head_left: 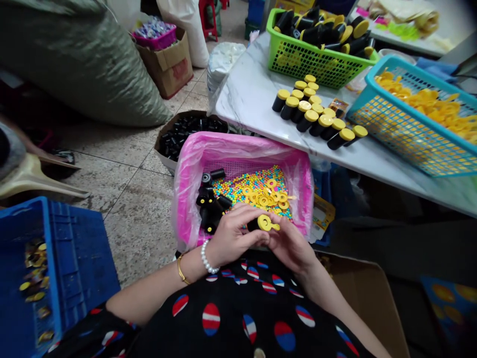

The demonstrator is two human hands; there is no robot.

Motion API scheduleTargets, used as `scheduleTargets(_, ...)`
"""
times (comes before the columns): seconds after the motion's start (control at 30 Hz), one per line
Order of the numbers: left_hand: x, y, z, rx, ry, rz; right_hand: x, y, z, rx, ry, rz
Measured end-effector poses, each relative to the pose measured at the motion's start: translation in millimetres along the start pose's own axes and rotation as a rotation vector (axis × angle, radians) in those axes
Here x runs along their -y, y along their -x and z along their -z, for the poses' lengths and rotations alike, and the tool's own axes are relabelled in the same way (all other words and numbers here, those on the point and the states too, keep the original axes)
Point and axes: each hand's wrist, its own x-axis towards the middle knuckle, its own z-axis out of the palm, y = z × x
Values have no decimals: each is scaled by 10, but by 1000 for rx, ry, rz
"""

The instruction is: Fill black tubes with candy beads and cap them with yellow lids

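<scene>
My left hand is wrapped round a small black plastic tube, held tilted over the near edge of a pink basket. A yellow plastic ring piece with a tab sits at the tube's end. Against that end, my right hand has its fingers closed around the yellow piece, though some fingertips are hidden. Clear plastic lines the basket. Inside lie small coloured beads, several yellow ring pieces and, at the left, several black tubes.
On the marble-look table stand several yellow-capped black tubes, a green basket of tubes and a blue basket of yellow pieces. A box of black tubes is beyond the pink basket. A blue crate stands left.
</scene>
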Motion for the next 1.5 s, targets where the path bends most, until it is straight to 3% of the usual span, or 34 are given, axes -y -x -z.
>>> scheduleTargets(0.1,26,-8,47,-37,120,-36,9,6,87,121,-41,-54)
scheduleTargets(0.23,7,2,67,17,108,-37,3,-42,66,261,-17,-93)
scheduleTargets(0.47,-33,54,11,105,-137,-111,-22,-105,-40,180,15,-132)
scheduleTargets(0.7,-45,31,49,107,-117,-130,58,-80,32,327,-60,-125)
scheduleTargets(0.8,-56,35,51,139,-89,-146,45,-82,53,320,-40,-102)
scheduleTargets(1.0,-35,95,43,103,-164,-57,-108,-159,-94,179,240,1)
scheduleTargets(1.1,13,98,45,45,-232,-7,38,-222,-133,140,341,20)
scheduleTargets(1.2,88,93,51,-50,-261,-16,503,-239,41,-85,411,199)
scheduleTargets(1.33,165,89,81,-65,-222,82,1379,-224,545,-640,407,649)
scheduleTargets(1.4,166,74,90,-55,-201,122,1725,-264,776,-808,463,703)
scheduleTargets(1.5,95,51,69,-61,-189,118,2007,-405,962,-883,507,655)
